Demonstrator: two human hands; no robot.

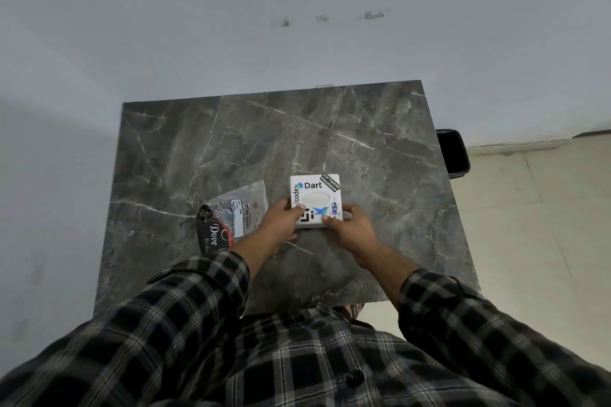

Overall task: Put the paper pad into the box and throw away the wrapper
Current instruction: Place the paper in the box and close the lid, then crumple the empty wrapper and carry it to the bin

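Note:
A white square box [315, 196] covered in stickers, with an oval opening in its top, sits near the middle of the grey marble table [231, 142]. My left hand [281, 225] grips its near left edge and my right hand [350, 225] grips its near right corner. A clear plastic wrapper [228, 218] with a black printed end lies flat on the table just left of the box, partly under my left wrist. I cannot see the paper pad itself, and I cannot tell whether it is inside the box or the wrapper.
A black bin [454, 152] stands on the floor past the table's right edge. A pale wall [297, 26] rises behind the table, and cream floor tiles [529, 225] lie to the right.

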